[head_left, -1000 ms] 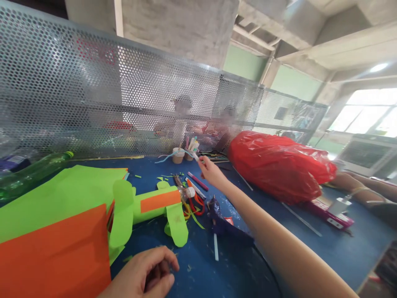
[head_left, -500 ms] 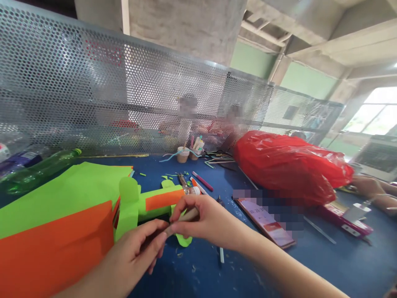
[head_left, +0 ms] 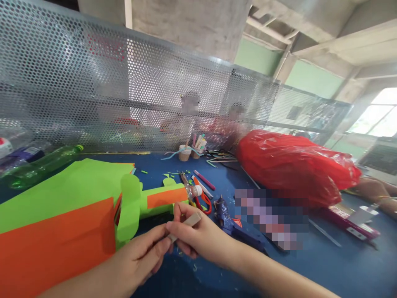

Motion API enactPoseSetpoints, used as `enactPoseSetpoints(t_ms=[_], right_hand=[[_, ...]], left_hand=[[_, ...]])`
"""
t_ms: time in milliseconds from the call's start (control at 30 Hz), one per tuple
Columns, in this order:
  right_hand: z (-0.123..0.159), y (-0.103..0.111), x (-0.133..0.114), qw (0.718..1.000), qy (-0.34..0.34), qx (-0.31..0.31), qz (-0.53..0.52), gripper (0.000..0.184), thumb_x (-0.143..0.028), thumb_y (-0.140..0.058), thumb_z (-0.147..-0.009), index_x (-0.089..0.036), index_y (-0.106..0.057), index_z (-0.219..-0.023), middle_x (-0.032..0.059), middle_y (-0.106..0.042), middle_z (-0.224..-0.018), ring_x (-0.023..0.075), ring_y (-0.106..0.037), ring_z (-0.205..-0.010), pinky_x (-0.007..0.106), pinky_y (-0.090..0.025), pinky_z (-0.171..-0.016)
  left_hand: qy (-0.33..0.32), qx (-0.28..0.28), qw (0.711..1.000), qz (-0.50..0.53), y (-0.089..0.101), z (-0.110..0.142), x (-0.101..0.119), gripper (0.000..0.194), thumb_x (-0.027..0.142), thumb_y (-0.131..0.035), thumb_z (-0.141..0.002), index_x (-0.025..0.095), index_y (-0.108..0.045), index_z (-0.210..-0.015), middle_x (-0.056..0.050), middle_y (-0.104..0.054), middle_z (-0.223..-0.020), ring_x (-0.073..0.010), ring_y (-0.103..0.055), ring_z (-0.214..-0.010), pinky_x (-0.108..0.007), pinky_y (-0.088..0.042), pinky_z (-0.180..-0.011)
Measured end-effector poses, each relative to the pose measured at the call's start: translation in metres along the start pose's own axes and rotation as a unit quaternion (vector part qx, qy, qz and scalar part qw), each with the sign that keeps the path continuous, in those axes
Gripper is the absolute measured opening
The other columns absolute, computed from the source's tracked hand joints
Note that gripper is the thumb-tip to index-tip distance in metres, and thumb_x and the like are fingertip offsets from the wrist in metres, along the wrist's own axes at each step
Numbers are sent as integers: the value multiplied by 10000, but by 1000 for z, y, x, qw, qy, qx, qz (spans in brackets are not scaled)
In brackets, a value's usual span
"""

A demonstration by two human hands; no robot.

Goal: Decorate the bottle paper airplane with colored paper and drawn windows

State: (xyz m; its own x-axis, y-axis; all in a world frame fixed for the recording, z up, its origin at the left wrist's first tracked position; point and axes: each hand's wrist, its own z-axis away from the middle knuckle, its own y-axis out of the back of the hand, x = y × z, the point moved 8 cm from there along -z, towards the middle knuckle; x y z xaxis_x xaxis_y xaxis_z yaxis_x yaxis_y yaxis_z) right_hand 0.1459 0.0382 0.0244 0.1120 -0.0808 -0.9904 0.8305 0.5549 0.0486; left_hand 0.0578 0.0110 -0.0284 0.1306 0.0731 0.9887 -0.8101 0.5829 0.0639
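Greyish-beige and slim, the flat bar [head_left: 192, 219] gripped by the left hand [head_left: 144, 250] and right hand [head_left: 203, 238], just in front of the bottle wrapped in green and orange paper [head_left: 166, 198], looks light and fairly stiff, likely best held near its ends. Green scraps [head_left: 144, 171] litter the blue tabletop [head_left: 201, 285]; beyond, a perforated grey metal screen [head_left: 158, 78] stands before bare concrete [head_left: 186, 20].

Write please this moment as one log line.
left hand: holds pale stick | right hand: same stick | nearby: paper-wrapped bottle, glue gun
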Motion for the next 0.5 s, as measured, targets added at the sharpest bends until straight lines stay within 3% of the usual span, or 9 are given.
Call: enactPoseSetpoints(t_ms=[100, 233, 367, 433, 500], right_hand=[[0, -1, -2, 1000, 5, -16, -21, 287, -363, -656, -797, -224, -413, -731, -119, -487, -417, 45, -354, -332, 145, -275, -345], [0, 10, -11, 997, 37, 24, -63, 226, -314, -593, -785, -225, -406, -694, -128, -391, -374, 45, -280, -313, 161, -195, -338], [2, 43, -22, 974, 100, 128, -160, 197, -367, -452, -838, -224, -437, -703, -124, -283, -341, 63, -161, -331, 196, -138, -365], [0, 55, -25, 967, 115, 155, -163, 225, -412, -439, -865, -226, -461, -741, -108, -337, -356, 76, -205, -350, 206, -157, -379], [-3, 59, -26, 972, 127, 155, -125, 216, -418, -507, -865, -224, -478, -775, -84, -454, -444, 82, -330, -403, 208, -240, -422]], left_hand=[[60, -15, 997, 44, -6, -4, -10, 640, 831, -445, -746, 287, -544, -1070, 92, -289, -565, -71, -199, -433, -210, -166, -391], [53, 51, 997, -11, 4, -1, 0, 533, 749, -482, -796, 267, -527, -1018, 104, -309, -539, -83, -231, -449, -232, -182, -422], [-10, 185, 969, -166, 27, 16, 33, 382, 626, -533, -834, 266, -540, -959, 100, -310, -528, -109, -328, -499, -251, -250, -485], [-77, 276, 936, -206, 46, 30, 58, 307, 574, -530, -847, 269, -540, -881, 93, -335, -518, -109, -349, -472, -252, -272, -462], [-131, 409, 882, -195, 76, 49, 76, 258, 528, -463, -893, 278, -517, -864, 83, -373, -547, -106, -313, -439, -261, -248, -421]])
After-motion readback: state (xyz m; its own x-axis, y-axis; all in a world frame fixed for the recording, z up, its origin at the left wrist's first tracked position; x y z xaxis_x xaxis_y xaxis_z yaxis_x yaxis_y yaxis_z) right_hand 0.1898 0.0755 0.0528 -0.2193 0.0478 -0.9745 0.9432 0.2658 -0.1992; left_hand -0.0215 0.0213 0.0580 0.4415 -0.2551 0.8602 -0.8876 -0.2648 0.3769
